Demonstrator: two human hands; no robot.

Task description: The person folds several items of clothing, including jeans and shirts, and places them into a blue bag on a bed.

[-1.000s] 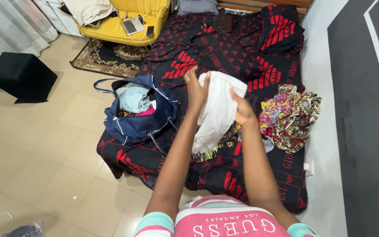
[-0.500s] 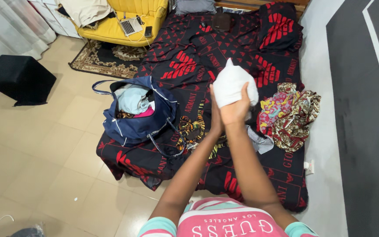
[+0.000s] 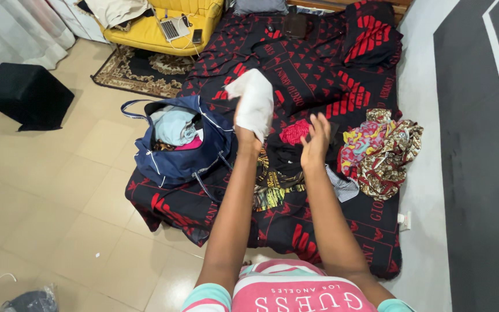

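Bare forearms, left hand (image 3: 244, 132), right hand (image 3: 316, 138), pink top with white lettering and stripe, mint-green short sleeves

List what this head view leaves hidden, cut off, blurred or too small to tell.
- Left hand: wrapped in the white cloth, fingers hidden.
- Navy bag: lower contents covered by the pale blue garment.
- Black printed garment: partly behind both forearms.
- Laptop on the yellow sofa: too small, and the sofa is cut by the top edge.
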